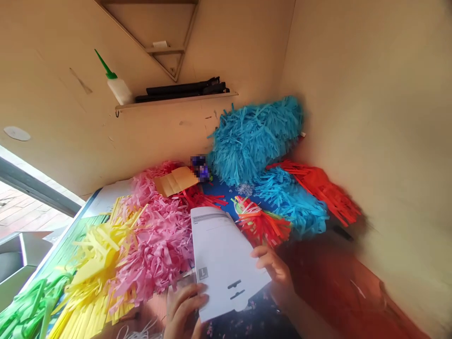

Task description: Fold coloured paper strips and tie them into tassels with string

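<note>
Item: one white printed sheet (224, 259), held between both hands, long axis running from 11 to 5 o'clock. Left hand (185, 306): we see its fingers pinching the lower-left edge, the sheet at 1 to 2 o'clock from them. Right hand (278, 273): fingers curled, pinching the right edge, the sheet at 9 o'clock. Both touch it; we count neither nearer. Pink fringe (158, 240): beside the sheet, 10 o'clock.

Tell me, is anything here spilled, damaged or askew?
Loose pale pieces lie on the blue tabletop beside turquoise fringed paper, possibly spilled. Dark scuffs mar the beige wall, like wear. The white printed sheet held by the left hand and right hand bends at its far end.
</note>
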Demonstrator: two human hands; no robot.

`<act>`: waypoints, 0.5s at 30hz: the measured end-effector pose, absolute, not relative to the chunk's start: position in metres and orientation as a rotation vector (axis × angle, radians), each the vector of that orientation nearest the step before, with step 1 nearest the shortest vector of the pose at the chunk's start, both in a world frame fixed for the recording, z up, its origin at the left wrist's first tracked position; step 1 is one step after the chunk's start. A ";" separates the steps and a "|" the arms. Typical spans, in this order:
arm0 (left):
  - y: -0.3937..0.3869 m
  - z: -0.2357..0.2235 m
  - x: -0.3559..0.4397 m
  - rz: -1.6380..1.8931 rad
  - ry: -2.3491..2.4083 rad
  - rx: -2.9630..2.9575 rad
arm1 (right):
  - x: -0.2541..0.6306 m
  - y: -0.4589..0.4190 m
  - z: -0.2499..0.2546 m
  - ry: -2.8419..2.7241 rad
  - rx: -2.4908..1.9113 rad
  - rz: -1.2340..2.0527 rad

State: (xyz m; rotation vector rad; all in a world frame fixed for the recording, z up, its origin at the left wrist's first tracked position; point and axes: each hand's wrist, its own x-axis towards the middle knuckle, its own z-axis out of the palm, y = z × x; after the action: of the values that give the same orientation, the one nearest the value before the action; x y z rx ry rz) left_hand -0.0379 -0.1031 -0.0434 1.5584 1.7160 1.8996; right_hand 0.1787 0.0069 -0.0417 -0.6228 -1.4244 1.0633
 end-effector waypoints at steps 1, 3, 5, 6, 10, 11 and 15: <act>-0.103 -0.053 -0.040 1.856 1.727 1.572 | 0.180 0.005 -0.051 -1.439 -0.651 1.094; -0.104 -0.071 -0.040 1.782 1.767 1.586 | 0.183 0.000 -0.067 -1.478 -0.711 1.127; -0.107 -0.086 -0.038 1.692 1.806 1.624 | 0.184 -0.008 -0.078 -1.482 -0.795 1.124; -0.108 -0.092 -0.036 1.644 1.836 1.641 | 0.183 -0.012 -0.082 -1.464 -0.852 1.113; -0.109 -0.106 -0.022 1.568 1.954 1.593 | 0.171 -0.026 -0.093 -1.327 -1.093 1.155; -0.108 -0.108 -0.018 1.580 1.968 1.547 | 0.168 -0.028 -0.094 -1.296 -1.134 1.198; -0.106 -0.113 -0.002 1.665 1.957 1.172 | 0.158 -0.029 -0.096 -1.233 -1.273 1.300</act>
State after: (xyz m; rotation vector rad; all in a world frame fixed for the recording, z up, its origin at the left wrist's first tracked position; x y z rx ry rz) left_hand -0.0025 -0.1056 -0.1132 1.1718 1.9568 1.6645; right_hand 0.1584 -0.0286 -0.0959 -1.2725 -1.2330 1.3001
